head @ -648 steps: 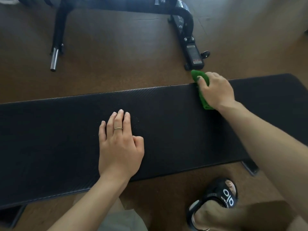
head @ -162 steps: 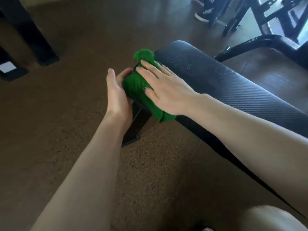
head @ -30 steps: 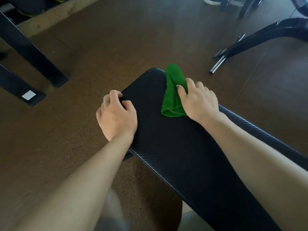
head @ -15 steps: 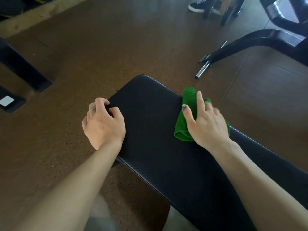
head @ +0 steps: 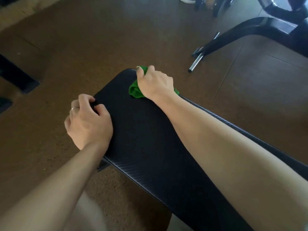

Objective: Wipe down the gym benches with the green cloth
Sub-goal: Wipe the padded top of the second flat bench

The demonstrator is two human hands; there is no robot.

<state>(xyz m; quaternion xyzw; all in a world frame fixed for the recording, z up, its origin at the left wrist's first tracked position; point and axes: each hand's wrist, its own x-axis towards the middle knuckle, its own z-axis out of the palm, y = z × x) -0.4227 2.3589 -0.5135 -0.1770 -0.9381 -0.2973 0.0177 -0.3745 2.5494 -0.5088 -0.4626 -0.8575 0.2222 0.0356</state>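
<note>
Now the right hand (head: 155, 84) bunches the green cloth (head: 135, 91) in curled fingers at the far rounded end of the black bench (head: 150, 147), while the left hand (head: 89, 122), fingers curled, grips the bench's left edge near that end.

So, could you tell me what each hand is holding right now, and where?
The right hand grips the bunched green cloth from above; the left hand curls over the bench pad at its side edge.

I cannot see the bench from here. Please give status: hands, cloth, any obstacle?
Right hand grips green cloth at far end of black bench pad. Left hand curled over pad's left edge. Nothing in the way on pad.
</note>
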